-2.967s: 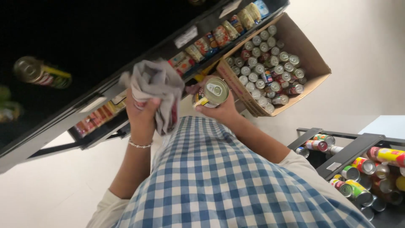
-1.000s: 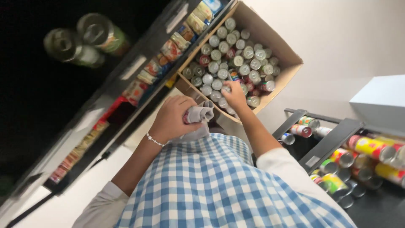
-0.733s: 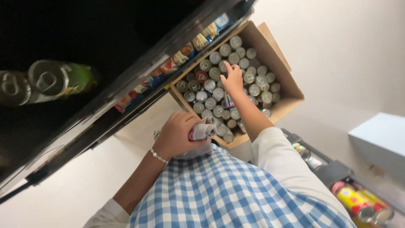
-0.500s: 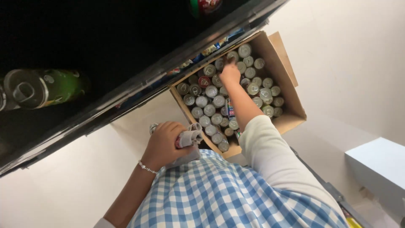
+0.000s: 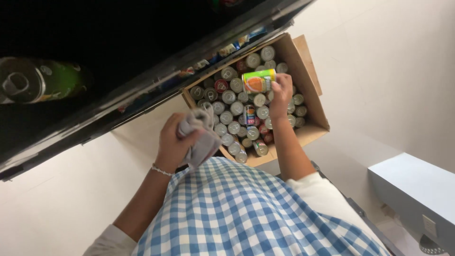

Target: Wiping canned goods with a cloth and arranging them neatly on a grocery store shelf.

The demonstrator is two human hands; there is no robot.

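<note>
My right hand [image 5: 281, 89] grips a green and orange can [image 5: 258, 80], held on its side above a cardboard box [image 5: 310, 80] on the floor. The box is full of upright cans [image 5: 233, 127], most showing silver tops. My left hand [image 5: 173, 141] is closed around a crumpled grey cloth [image 5: 203, 136], held close to my blue checked apron [image 5: 246, 208] near the box's left corner.
A black shelf unit [image 5: 142, 90] runs along the upper left, with a green can [image 5: 38, 85] lying on an upper shelf and more cans on a lower one. A pale blue-grey box [image 5: 417, 194] sits at the right. The floor is pale.
Three seconds ago my right hand held a can near the raised cloth. It then reached down into the box and now lifts a green and orange can; the cloth hand lowered.
</note>
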